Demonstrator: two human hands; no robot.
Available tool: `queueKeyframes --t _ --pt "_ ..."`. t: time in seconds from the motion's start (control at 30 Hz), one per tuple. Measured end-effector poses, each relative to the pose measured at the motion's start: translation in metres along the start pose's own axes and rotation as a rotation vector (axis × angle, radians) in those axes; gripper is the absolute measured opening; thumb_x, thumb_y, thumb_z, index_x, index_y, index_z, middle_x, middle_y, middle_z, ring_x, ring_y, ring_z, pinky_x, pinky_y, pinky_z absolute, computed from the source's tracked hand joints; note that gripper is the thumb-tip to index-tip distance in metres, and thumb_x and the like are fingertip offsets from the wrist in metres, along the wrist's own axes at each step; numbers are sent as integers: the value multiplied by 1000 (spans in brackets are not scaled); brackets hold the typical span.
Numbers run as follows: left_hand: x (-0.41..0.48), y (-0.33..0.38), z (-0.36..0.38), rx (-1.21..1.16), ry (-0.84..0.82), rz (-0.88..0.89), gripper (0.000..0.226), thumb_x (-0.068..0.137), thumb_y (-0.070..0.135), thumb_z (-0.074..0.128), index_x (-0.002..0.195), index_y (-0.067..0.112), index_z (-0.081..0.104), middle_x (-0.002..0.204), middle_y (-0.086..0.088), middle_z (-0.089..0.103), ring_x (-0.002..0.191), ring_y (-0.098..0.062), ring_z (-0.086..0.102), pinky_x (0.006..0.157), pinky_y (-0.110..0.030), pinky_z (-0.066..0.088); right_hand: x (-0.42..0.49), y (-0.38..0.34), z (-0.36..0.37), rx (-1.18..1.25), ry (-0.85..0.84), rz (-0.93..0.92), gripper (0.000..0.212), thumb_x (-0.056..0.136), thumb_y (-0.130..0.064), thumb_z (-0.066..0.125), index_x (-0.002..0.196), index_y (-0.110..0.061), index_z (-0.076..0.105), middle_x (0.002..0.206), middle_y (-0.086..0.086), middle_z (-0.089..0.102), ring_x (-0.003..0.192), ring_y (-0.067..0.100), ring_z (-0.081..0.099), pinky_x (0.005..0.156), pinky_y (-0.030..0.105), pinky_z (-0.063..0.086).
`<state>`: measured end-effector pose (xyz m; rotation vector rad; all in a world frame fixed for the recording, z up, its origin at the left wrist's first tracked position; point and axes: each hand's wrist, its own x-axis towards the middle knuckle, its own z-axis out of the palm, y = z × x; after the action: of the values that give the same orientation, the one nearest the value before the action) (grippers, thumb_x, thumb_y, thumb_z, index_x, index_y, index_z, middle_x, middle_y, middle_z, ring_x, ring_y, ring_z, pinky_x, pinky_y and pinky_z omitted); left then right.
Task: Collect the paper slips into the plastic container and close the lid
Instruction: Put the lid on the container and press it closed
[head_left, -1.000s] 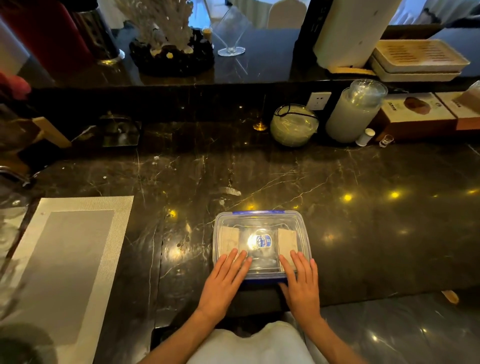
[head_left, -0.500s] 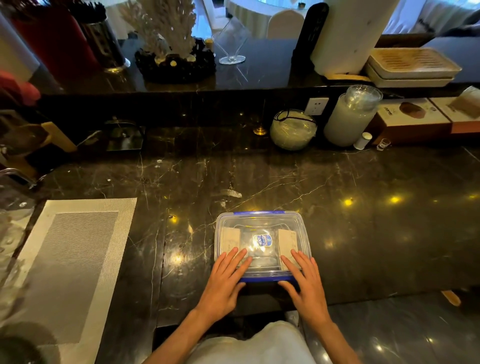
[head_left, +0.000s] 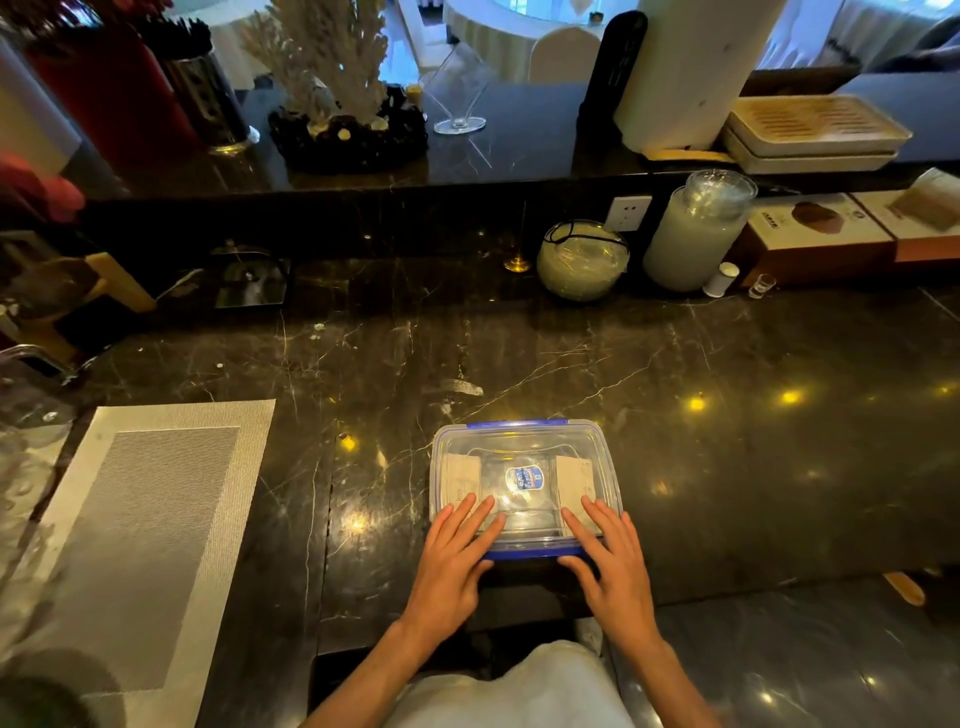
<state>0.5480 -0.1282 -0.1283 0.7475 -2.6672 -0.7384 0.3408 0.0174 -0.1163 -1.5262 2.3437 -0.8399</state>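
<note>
A clear plastic container (head_left: 524, 441) with blue lid clips sits on the dark marble counter near its front edge, with the lid on top. Through the lid I see paper slips inside: one at the left (head_left: 460, 475) and one at the right (head_left: 574, 475), either side of a blue label. My left hand (head_left: 454, 558) lies flat with its fingers spread on the lid's near left corner. My right hand (head_left: 610, 558) lies flat the same way on the near right corner. Neither hand grips anything.
A grey woven placemat (head_left: 150, 535) lies on the counter at the left. Along the back stand a round glass jar (head_left: 582, 262), a tall frosted jar (head_left: 693, 234), boxes (head_left: 815, 234) and a small black tray (head_left: 249, 280). A raised ledge behind carries decorations and stacked trays.
Both hands have slid back a little toward the lid's near edge and stay flat on it. The container has not moved; the view has shifted slightly.
</note>
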Motion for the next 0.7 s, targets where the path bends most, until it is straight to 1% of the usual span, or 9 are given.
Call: queueKeyframes --t 0.13,0.2,0.3,0.37,0.43,0.53,0.57,0.63,0.7 --pt "0 5 2 -38 46 -29 72 89 6 61 149 34 32 159 9 28 151 -11 13 124 -31 -2 0 -4 0 -16 36 7 49 93 -42 49 138 -23 57 147 6 52 140 26 43 117 54 32" --pt "1 6 2 -44 82 -31 69 89 5 61 147 33 36 158 10 31 150 -10 14 124 -30 -1 1 -7 -2 -20 36 7 44 94 -35 58 136 -22 59 146 6 53 139 25 44 117 54 32" --pt "2 6 -4 -158 155 -71 61 94 10 57 145 38 39 157 20 29 149 -8 21 124 -26 4 3 -10 -10 199 29 148 41 95 -24 59 135 -26 59 149 -1 49 144 17 38 122 48 25" --pt "3 5 -11 -319 235 -222 57 98 15 52 147 41 35 157 23 27 148 -5 20 123 -29 10 8 -7 -20 379 60 304 46 96 -33 49 141 -28 51 157 -6 39 150 9 25 122 40 21" --pt "5 0 -18 -543 314 -495 58 100 23 50 149 43 26 160 17 23 150 -8 16 121 -42 16 13 0 -31 466 100 456 50 99 -37 44 149 -29 40 162 -9 27 152 6 15 119 34 18" --pt "13 -5 -32 -978 270 -844 61 99 36 48 152 41 18 163 4 19 149 -22 20 119 -54 21 25 6 -41 835 79 724 51 105 -36 36 154 -30 25 163 -3 25 150 17 23 122 40 21" --pt "16 -7 -36 -1112 223 -885 59 99 39 46 152 38 21 161 1 25 148 -24 24 119 -54 22 29 7 -41 960 60 784 51 105 -37 33 155 -27 25 162 1 29 149 21 27 122 44 23" --pt "19 -9 -39 -1285 140 -855 50 97 40 44 146 33 38 151 -2 46 140 -27 41 114 -57 32 35 2 -38 1057 -3 816 49 105 -41 28 150 -25 37 154 7 44 143 28 40 119 50 29" --pt "21 -11 -44 -1276 132 -853 44 98 35 45 143 31 45 141 -2 57 131 -27 52 105 -56 45 40 -6 -34 1083 -4 799 45 105 -41 27 139 -26 51 141 9 58 132 29 53 114 52 37"
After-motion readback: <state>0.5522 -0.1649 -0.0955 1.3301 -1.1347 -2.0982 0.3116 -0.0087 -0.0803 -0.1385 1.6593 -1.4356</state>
